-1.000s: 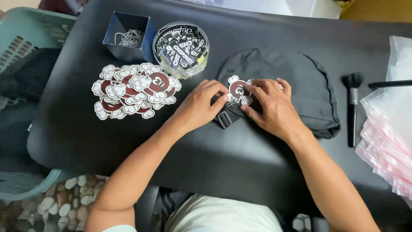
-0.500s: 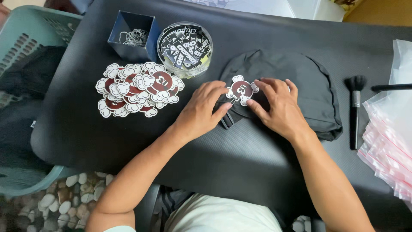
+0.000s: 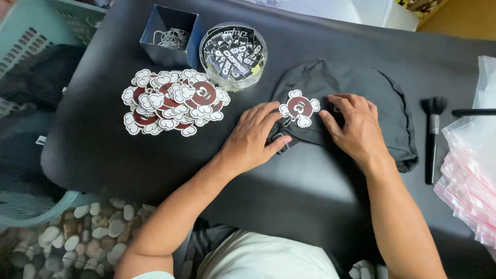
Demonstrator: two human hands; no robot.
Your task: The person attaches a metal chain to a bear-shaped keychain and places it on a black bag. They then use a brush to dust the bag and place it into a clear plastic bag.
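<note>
Hands of mine lie on a black cap [image 3: 356, 103] that rests flat on the dark tabletop [image 3: 310, 191]. My left hand [image 3: 253, 137] is spread open, palm down, its fingertips touching the near left edge of the cap, and the thumb rests beside the small buckle of the strap [image 3: 281, 142]. My right hand [image 3: 356, 129] is also open and flat, pressing on the cloth of the cap, with the fingers slightly bent. Neither hand pinches anything. Between the two hands, on the cap, lies one tag [image 3: 299, 107] with a dark red round middle and white lobes around it; the fingertips of my left hand are just beside it, and my right index finger is near its other side.

Beyond my left hand and further to the left, a heap of the same red and white tags [image 3: 173, 101] is spread on the tabletop. Behind this heap stands a small blue box [image 3: 168, 49] with a thin metal chain inside, and next to it a round clear container [image 3: 232, 51] full of black and white labels. To the right of my right hand, well apart from the cap, lies a black brush [image 3: 431, 139]. Further right is a stack of clear plastic bags [image 3: 473, 175] with pink strips at the edge.
</note>
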